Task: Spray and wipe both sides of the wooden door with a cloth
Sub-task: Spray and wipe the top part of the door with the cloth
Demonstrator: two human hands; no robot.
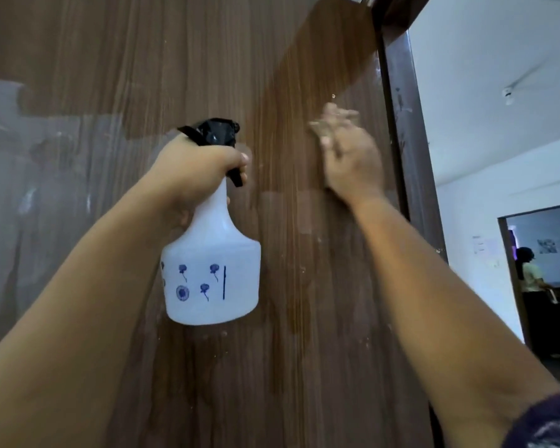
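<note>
The brown wood-grain door (304, 302) fills most of the view, close in front of me. My left hand (191, 173) grips the neck of a white spray bottle (210, 279) with blue flower prints, a finger on its black trigger and the nozzle towards the door. My right hand (349, 156) lies against the door near its right edge, fingers stretched upward and blurred. A small tan patch (319, 127) shows at the fingertips; I cannot tell whether it is a cloth. Faint streaks and white specks mark the door surface.
The door's dark edge and frame (401, 130) run down the right side. Past it is a white-walled room with a ceiling fan (511, 88) and a further doorway where a person (530, 279) stands. A pale reflection covers the door's left part (29, 189).
</note>
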